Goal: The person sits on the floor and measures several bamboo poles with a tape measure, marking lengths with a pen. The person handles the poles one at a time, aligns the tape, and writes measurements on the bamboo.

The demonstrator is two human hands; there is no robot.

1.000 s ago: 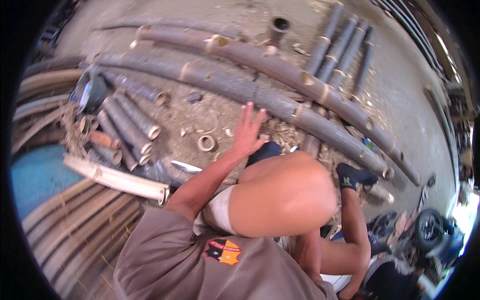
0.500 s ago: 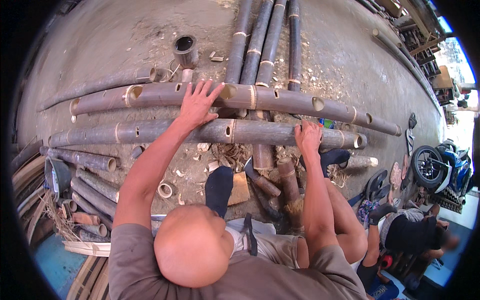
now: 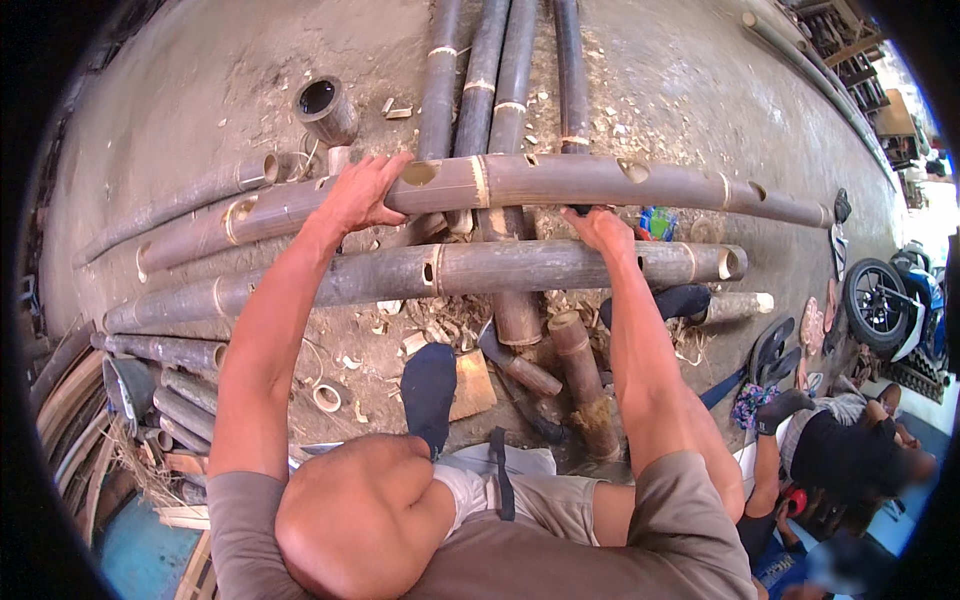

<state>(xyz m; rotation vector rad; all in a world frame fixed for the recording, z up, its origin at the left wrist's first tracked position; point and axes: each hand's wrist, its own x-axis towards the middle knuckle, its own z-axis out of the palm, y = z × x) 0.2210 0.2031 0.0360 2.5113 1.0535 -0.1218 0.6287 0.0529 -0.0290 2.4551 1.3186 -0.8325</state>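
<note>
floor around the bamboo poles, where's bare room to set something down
The concrete floor is bare at upper left, beyond the short open tube, and at upper right past the upright poles. It is crowded around the left hand and right hand on the long holed pole, with offcuts and shavings below.

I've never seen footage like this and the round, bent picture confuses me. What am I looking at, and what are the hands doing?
The picture comes from a wide fisheye camera worn on a person's head, looking down, so straight edges bend near the rim. The two bare arms from the lower edge are the wearer's own. The left hand rests on the far bamboo pole, which has holes cut in it. The right hand touches the near pole. Both poles lie across other bamboo on a dusty concrete floor strewn with chips and short offcuts. At lower right another person sits beside a motorbike wheel.
</note>
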